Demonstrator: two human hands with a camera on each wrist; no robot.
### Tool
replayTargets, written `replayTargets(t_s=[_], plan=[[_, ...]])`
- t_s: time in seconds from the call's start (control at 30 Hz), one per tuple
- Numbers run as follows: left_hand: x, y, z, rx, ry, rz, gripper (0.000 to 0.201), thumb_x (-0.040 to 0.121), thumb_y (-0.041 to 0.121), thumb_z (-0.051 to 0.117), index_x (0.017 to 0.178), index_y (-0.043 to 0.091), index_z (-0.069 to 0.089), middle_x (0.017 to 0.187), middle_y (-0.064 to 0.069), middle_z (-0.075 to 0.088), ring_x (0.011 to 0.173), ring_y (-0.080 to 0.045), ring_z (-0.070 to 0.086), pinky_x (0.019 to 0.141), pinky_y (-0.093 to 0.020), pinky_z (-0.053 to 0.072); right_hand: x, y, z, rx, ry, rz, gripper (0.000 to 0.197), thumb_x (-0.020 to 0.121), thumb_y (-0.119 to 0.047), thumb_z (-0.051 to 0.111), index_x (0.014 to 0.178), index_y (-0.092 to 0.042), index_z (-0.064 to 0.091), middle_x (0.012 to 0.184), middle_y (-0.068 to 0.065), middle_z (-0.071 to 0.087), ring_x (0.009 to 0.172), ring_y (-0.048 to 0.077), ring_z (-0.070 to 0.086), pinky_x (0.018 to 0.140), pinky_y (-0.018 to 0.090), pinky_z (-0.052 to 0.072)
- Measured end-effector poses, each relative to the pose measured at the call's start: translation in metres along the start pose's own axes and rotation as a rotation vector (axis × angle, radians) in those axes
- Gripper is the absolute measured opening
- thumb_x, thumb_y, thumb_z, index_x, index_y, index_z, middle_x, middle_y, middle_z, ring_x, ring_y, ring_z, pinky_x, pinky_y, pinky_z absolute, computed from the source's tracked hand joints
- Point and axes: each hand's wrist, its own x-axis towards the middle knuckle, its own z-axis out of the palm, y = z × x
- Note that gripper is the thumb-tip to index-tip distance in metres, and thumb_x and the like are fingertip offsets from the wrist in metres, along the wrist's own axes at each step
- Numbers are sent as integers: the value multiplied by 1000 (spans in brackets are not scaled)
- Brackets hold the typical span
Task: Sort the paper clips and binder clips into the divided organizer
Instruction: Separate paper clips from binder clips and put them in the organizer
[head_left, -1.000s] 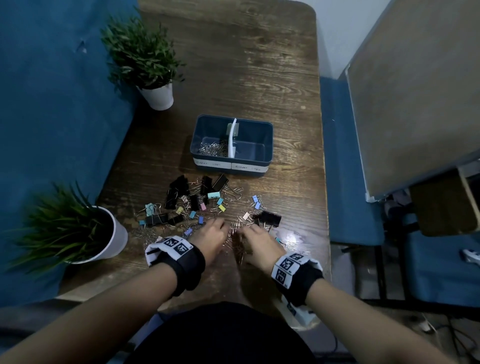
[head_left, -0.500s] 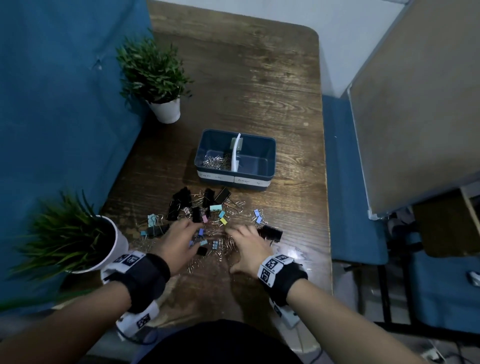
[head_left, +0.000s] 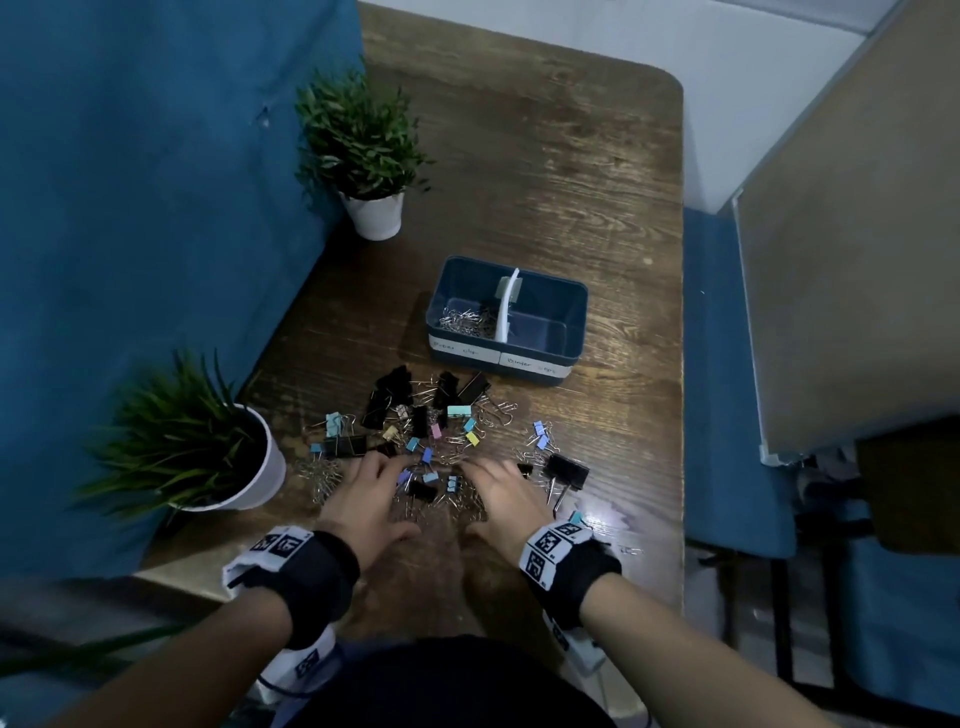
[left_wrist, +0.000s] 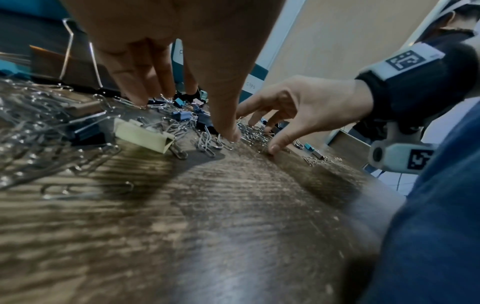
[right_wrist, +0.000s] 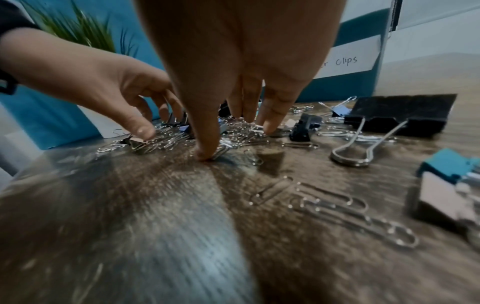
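Note:
The blue divided organizer stands mid-table. Its left compartment holds silver paper clips; the right one looks bare. In front of it lies a mixed pile of black and coloured binder clips and loose paper clips. My left hand and right hand lie side by side on the pile's near edge. Fingers are spread and their tips touch paper clips. The wrist views show my left hand and right hand holding nothing. A large black binder clip lies just right of the right hand.
A small potted plant stands at the back left and a bigger one at the near left, close to my left wrist. A blue partition borders the table's left side. Beyond the right edge are a blue seat and a board.
Both hands have moved forward from the near edge into the pile and drifted apart, and their fingers have spread over the paper clips. The head view has tilted up.

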Motion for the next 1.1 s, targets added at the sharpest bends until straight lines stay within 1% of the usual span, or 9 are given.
replayTargets(t_s=[0.17,0.37,0.47,0.53,0.6,0.67,0.83,1.0,1.1], plan=[[-3,-3,5,16,-23,-26,85,73,46,72,142,22,28,134,-2,37,126,-19,33,103,-30,40,-5,14,-8,65,46,83,74,85,-24,69,147,-17,31,150,-1,37,140,15,30,117,27,19],[-6,3,17,50,19,-48,83,76,48,69,141,17,29,135,-6,39,126,-22,34,107,-31,34,-10,13,-13,16,69,73,75,84,-28,70,147,-19,30,150,-2,35,138,14,30,118,32,25],[-7,12,20,84,44,-38,84,76,48,69,141,16,28,138,-7,37,128,-23,33,107,-34,33,-6,5,-6,10,-44,-8,91,78,-34,75,151,-21,21,158,-3,23,145,15,20,119,31,13],[-7,15,20,75,32,-41,90,75,47,71,144,16,23,143,-8,31,133,-24,28,110,-35,31,-1,2,-2,15,-153,15,106,73,-38,79,152,-24,10,160,-5,12,147,15,11,120,43,14],[-7,16,20,54,0,-63,96,73,46,72,146,14,17,148,-8,26,136,-24,24,113,-35,27,1,0,0,9,-187,54,109,71,-37,81,151,-27,8,159,-7,15,147,14,10,116,55,24],[-6,15,21,38,-24,-68,99,73,43,73,147,14,14,149,-8,26,137,-24,24,114,-34,27,-1,-3,0,22,-152,70,99,75,-30,79,150,-28,13,156,-6,25,145,14,16,113,55,29],[1,23,24,-18,-47,-17,90,79,26,72,147,13,15,144,-7,37,134,-22,33,110,-31,33,-8,-10,-2,38,-73,47,78,87,-15,67,151,-25,22,150,-2,38,141,16,28,115,37,28],[8,27,23,-121,-23,-42,82,80,16,71,145,13,23,143,-6,40,131,-21,40,107,-33,37,-7,-18,0,82,-36,99,72,89,-9,63,147,-31,27,141,8,46,125,24,49,103,39,42],[13,31,21,-157,-23,-24,73,81,10,69,142,14,29,141,-5,43,127,-21,46,105,-35,40,-3,-20,-1,105,-23,102,68,90,-4,59,147,-27,31,134,14,51,118,27,54,100,37,43]])
